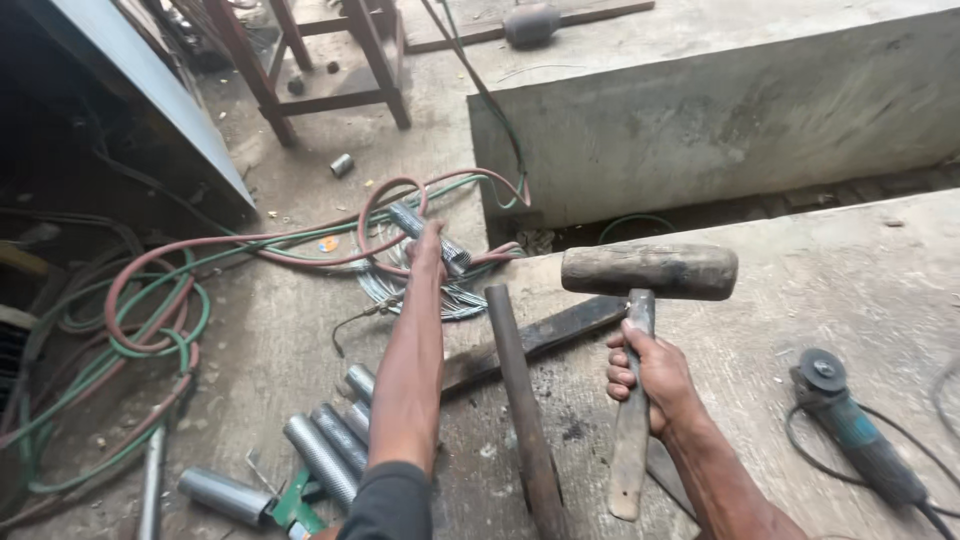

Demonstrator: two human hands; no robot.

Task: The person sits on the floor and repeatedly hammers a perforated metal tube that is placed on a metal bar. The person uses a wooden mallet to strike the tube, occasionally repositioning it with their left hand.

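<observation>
Steel and concrete throughout. Right hand [645, 375] is wrapped around the wooden handle of a heavy mallet [648, 271], fingers [620, 368] pressed together in a full fist just below the head. Mallet head is a dark, worn cylinder lying crosswise above the hand; handle runs down past the wrist toward the bottom edge.

Left hand [428, 250] is stretched forward, arm extended from a dark sleeve. Its fingers appear closed on a short ribbed metal pipe piece [428, 233] out among the hoses; the grip itself is hidden behind the back of the hand, so pinch or mere touch cannot be told for certain.

Between the two arms a long dark iron rod [520, 400] lies on the concrete slab [820, 290], crossing a flat blackened bar [545, 335].

Left of the left forearm: several short grey pipe sections [320, 455] lie side by side on the floor. Red and green hoses [150, 320] loop across the floor, with a bundle of thin wire [440, 298] near the left hand.

Far right on the slab: a teal angle grinder [850, 425] with its cable, well apart from the mallet.
</observation>
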